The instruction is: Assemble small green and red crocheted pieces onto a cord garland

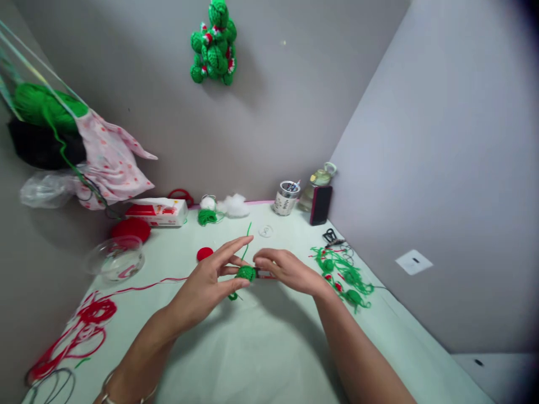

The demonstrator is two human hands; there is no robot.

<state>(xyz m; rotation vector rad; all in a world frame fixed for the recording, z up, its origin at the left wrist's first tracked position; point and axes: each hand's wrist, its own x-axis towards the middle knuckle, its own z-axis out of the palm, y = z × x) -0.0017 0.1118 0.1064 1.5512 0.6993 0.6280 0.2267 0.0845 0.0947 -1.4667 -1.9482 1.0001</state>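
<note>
My left hand (210, 276) pinches a small round green crocheted piece (246, 273) between thumb and fingers, just above the table. A green yarn tail (248, 240) rises from behind the fingers, and a bit of green crochet (233, 296) shows under the thumb. Close on the right, my right hand (284, 269) is curled, palm down, with its fingertips by the green piece. Beneath its fingers shows a slim dark and reddish thing (265, 274), too covered to name. A red round piece (205, 254) lies behind my left hand.
Green and red crocheted bits with loose yarn (341, 275) lie at right, near black scissors (329, 235). A phone (320, 206), a bottle (309, 196) and a pen tin (285, 202) stand behind. At left are a tissue box (170, 214), plastic bowl (122, 261) and red yarn (95, 314).
</note>
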